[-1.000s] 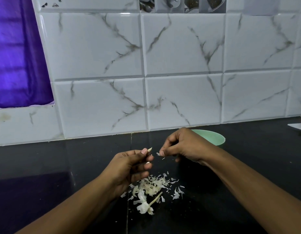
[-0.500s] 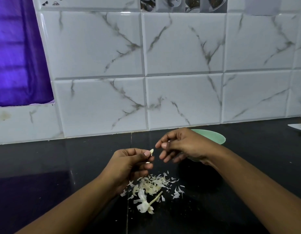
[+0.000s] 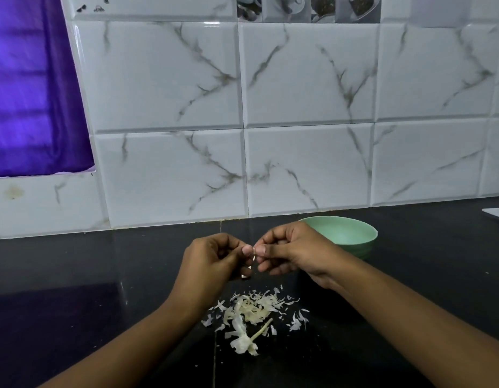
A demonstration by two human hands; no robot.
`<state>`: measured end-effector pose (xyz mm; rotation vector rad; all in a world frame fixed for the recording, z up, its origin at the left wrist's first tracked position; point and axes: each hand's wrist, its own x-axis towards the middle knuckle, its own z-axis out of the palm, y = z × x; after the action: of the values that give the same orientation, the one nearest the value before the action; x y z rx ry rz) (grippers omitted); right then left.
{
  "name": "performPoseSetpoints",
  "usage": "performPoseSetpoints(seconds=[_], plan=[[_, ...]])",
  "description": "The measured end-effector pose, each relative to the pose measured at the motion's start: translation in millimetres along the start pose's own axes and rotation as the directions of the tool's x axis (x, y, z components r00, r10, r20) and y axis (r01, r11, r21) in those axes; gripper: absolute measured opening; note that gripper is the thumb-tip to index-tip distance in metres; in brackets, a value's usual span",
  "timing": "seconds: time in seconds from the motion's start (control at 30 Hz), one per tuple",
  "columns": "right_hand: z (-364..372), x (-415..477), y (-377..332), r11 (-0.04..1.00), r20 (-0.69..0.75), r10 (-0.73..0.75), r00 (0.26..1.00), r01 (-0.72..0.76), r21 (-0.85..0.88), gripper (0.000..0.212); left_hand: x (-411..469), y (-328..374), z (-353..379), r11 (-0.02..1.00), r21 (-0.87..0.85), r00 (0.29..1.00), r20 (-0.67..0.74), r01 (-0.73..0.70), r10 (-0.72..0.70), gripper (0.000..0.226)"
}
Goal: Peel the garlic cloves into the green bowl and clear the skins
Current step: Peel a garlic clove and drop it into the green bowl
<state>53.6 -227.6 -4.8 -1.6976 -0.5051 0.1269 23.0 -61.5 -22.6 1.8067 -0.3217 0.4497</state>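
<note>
Lying on counter (image 3: 74, 261): skins pile (image 3: 252, 310) | green bowl (image 3: 352, 231) behind right hand (image 3: 295, 250)

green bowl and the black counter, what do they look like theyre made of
Green bowl: probably plastic or melamine, judging by the even pale green colour, soft matte sheen and thin rim. Counter: likely polished stone such as granite, since it is glossy black and mirrors the purple curtain.

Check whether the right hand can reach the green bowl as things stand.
Probably yes. The green bowl stands just behind the right hand, open side up, with nothing between them; it and the left hand pinch a small garlic piece.
</note>
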Motion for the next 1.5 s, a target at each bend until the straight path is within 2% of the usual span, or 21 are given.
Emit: performPoseSetpoints(seconds=[0.17, 0.33, 0.37, 0.43, 0.47, 0.6, 0.63, 0.7, 0.8, 0.83, 0.9, 0.97, 1.07, 1.2, 1.37, 1.5], plan=[[-1.4, -1.0, -3.5, 0.961, 0.064, 0.127, 0.990, -0.139, 0.239, 0.005, 0.4, -0.7, -2.8, 0.971, 0.235, 0.994, 0.109, -0.036, 0.010, 0.022], [-9.0, -1.3, -6.9, 0.937, 0.086, 0.172, 0.981, -0.190, 0.293, 0.011, 0.6, 1.3, -8.1, 0.861, 0.491, 0.988, 0.134, -0.135, 0.078, 0.053], [-9.3, -1.4, -6.8, 0.936, 0.095, 0.177, 0.980, -0.197, 0.291, 0.013, 1.2, 0.8, -8.9, 0.850, 0.506, 0.985, 0.150, -0.145, 0.079, 0.049], [-9.4, -1.8, -6.4, 0.935, 0.102, 0.183, 0.978, -0.206, 0.290, 0.016, 3.3, -0.1, -9.9, 0.835, 0.525, 0.982, 0.164, -0.165, 0.091, 0.018], [-9.6, -1.9, -6.5, 0.935, 0.101, 0.185, 0.978, -0.207, 0.290, 0.017, 3.7, -0.3, -11.2, 0.840, 0.518, 0.983, 0.156, -0.165, 0.097, 0.011], [-9.7, -1.8, -7.1, 0.935, 0.097, 0.191, 0.977, -0.211, 0.286, 0.018, 2.4, 3.8, -11.9, 0.912, 0.387, 0.987, 0.131, -0.134, 0.090, 0.006], [-9.3, -2.0, -7.2, 0.936, 0.098, 0.194, 0.976, -0.214, 0.281, 0.018, 1.4, 6.0, -11.5, 0.922, 0.362, 0.988, 0.119, -0.137, 0.100, 0.011], [-8.6, -2.2, -7.3, 0.938, 0.101, 0.195, 0.975, -0.216, 0.271, 0.018, 0.9, 5.7, -12.2, 0.928, 0.347, 0.989, 0.101, -0.137, 0.109, 0.022], [-8.4, -2.6, -6.5, 0.940, 0.105, 0.195, 0.975, -0.216, 0.263, 0.019, 3.0, 1.4, -13.3, 0.923, 0.351, 0.984, 0.128, -0.159, 0.121, 0.004], [-8.1, -2.5, -6.6, 0.941, 0.105, 0.195, 0.975, -0.216, 0.260, 0.019, 2.6, 0.8, -13.6, 0.932, 0.324, 0.984, 0.125, -0.165, 0.131, 0.012], [-7.4, -2.1, -6.7, 0.943, 0.103, 0.196, 0.975, -0.216, 0.252, 0.019, 3.0, 1.3, -12.7, 0.951, 0.262, 0.986, 0.092, -0.162, 0.142, 0.005], [-6.7, -2.0, -7.2, 0.948, 0.101, 0.189, 0.977, -0.208, 0.240, 0.019, 1.9, 4.3, -12.4, 0.947, 0.262, 0.983, 0.050, -0.184, 0.177, 0.021], [-5.4, -2.3, -7.1, 0.957, 0.085, 0.168, 0.982, -0.183, 0.224, 0.018, 3.3, 0.9, -11.3, 0.937, 0.276, 0.977, 0.055, -0.214, 0.207, 0.018], [-4.7, -2.9, -6.9, 0.968, 0.083, 0.159, 0.984, -0.172, 0.184, 0.021, 2.5, -0.2, -9.1, 0.958, 0.188, 0.974, 0.098, -0.219, 0.203, 0.023], [-5.5, -3.0, -6.3, 0.979, 0.065, 0.154, 0.986, -0.162, 0.128, 0.031, 2.8, 1.6, -9.1, 0.964, 0.166, 0.977, 0.085, -0.206, 0.194, 0.009], [-7.1, -3.5, -7.6, 0.986, 0.067, 0.131, 0.989, -0.137, 0.099, 0.024, 1.0, 3.0, -8.1, 0.970, 0.151, 0.981, 0.063, -0.191, 0.183, 0.007]])
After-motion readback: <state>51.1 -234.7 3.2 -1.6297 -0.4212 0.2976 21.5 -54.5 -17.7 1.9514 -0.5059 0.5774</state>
